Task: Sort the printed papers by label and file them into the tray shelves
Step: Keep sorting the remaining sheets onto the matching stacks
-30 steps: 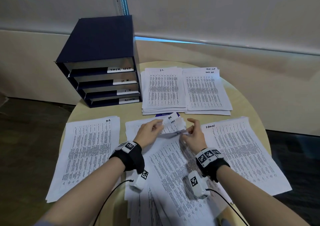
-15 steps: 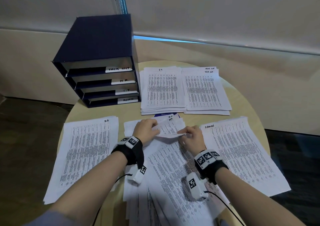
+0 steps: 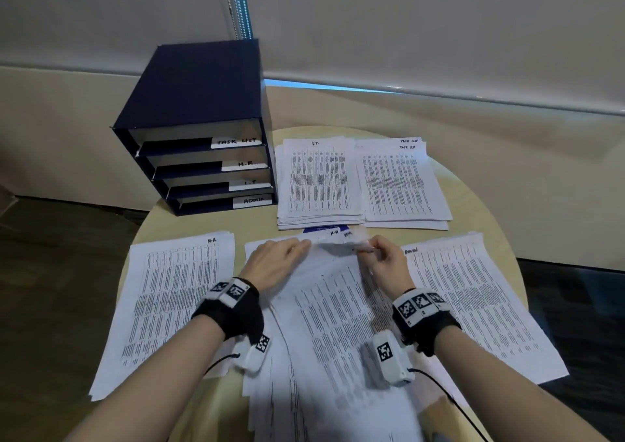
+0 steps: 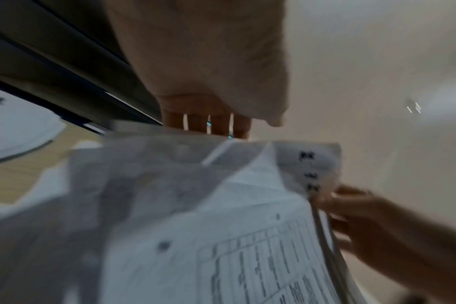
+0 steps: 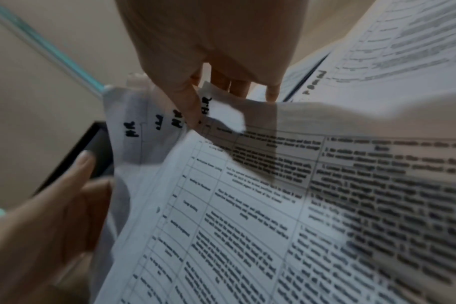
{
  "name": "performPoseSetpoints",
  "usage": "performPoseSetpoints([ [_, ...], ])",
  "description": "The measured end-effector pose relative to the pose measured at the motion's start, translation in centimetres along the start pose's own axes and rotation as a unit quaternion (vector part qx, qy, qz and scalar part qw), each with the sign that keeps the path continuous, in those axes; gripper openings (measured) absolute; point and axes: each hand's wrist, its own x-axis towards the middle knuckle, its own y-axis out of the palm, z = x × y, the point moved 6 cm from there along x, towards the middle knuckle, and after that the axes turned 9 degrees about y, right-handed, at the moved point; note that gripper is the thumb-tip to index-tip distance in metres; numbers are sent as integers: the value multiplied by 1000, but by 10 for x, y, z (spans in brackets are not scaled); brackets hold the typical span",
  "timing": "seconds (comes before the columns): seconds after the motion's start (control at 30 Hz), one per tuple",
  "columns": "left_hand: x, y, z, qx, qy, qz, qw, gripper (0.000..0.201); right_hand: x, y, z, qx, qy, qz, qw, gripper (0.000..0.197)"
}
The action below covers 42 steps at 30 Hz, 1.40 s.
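A loose centre pile of printed papers (image 3: pixel 338 323) lies in front of me on the round table. My left hand (image 3: pixel 297 247) holds the raised top edge of its upper sheets, with the fingers (image 4: pixel 208 123) behind the paper. My right hand (image 3: pixel 368 249) pinches the same sheets' top right corners (image 5: pixel 154 123), thumb on the handwritten H.R. labels. The dark blue tray shelves (image 3: pixel 203 130) stand at the back left, labelled TASK LIST, H.R., I.T. and ADMIN from top to bottom.
Sorted piles surround the centre: H.R. pile (image 3: pixel 172 299) at the left, ADMIN pile (image 3: pixel 473 306) at the right, I.T. pile (image 3: pixel 319 181) and TASK LIST pile (image 3: pixel 400 184) at the back beside the shelves. The table edge (image 3: pixel 500 225) curves away close behind the right piles.
The lifted corners have dropped lower and flatter. My right hand has closed onto the sheets' top right corner, and my left fingers have stretched along the top edge.
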Motion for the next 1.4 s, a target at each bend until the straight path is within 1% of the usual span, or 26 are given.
performPoseSetpoints([
  [0.07,-4,-18,10,-61,-33,-1,998,47,1,-14,11,23,1,-38,999,12],
  [0.1,-5,-27,15,-111,-44,-16,993,40,0,-21,17,48,6,-54,997,11],
  [0.13,-6,-34,19,-173,-59,-40,982,34,-1,-27,23,84,10,-68,994,8],
  [0.17,-8,-38,19,-250,-70,-63,964,32,-3,-31,30,122,9,-76,990,7],
  [0.2,-10,-42,17,-313,-75,-81,943,36,-3,-35,36,151,9,-87,985,11],
  [0.23,-11,-46,13,-350,-77,-94,929,41,-2,-38,42,171,9,-96,981,19],
  [0.3,-10,-55,-6,-358,-59,-116,924,39,-4,-39,58,210,6,-101,972,40],
  [0.37,-10,-68,-28,-339,-33,-182,922,32,-12,-36,80,262,-13,-84,961,52],
  [0.4,-11,-75,-36,-320,-23,-229,919,31,-17,-35,93,289,-28,-70,954,52],
  [0.47,-19,-80,-57,-284,8,-305,909,25,-28,-29,113,325,-70,-27,943,38],
  [0.53,-30,-77,-75,-251,38,-353,901,34,-41,-20,125,315,-108,-4,943,25],
  [0.6,-40,-64,-81,-242,53,-373,894,37,-48,-10,119,274,-123,-15,954,27],
  [0.7,-42,-41,-62,-251,-6,-355,900,48,-41,3,86,225,-81,-26,971,26],
  [0.77,-38,-32,-44,-289,-53,-342,893,53,-30,8,67,201,-34,-23,979,32],
  [0.87,-30,-25,-12,-374,-94,-341,857,40,-9,14,50,225,33,-24,973,27],
  [0.93,-23,-21,6,-406,-112,-349,837,42,5,20,41,225,68,-26,972,30],
  [0.97,-20,-19,12,-421,-124,-356,825,46,11,24,36,218,85,-26,972,31],
  [1.03,-16,-7,28,-451,-168,-359,800,72,21,32,27,185,97,-32,977,23],
  [1.07,-15,-1,32,-467,-186,-356,788,80,22,35,25,169,95,-33,981,22],
  [1.1,-13,6,40,-480,-210,-354,775,80,23,39,21,161,97,-30,982,28],
  [1.13,-12,12,45,-486,-225,-356,766,69,23,43,18,161,102,-24,981,32],
  [1.17,-11,16,48,-488,-235,-360,760,47,24,46,12,167,110,-22,980,32],
  [1.2,-10,20,50,-489,-241,-357,759,30,24,48,8,175,122,-21,977,28],
  [1.27,-8,25,50,-482,-248,-350,764,27,27,51,-1,191,142,-26,971,18],
  [1.33,-5,32,57,-477,-255,-341,769,39,31,55,-8,208,157,-17,965,17],
  [1.4,-4,37,60,-474,-263,-330,773,43,33,59,-16,210,183,-9,960,14],
])
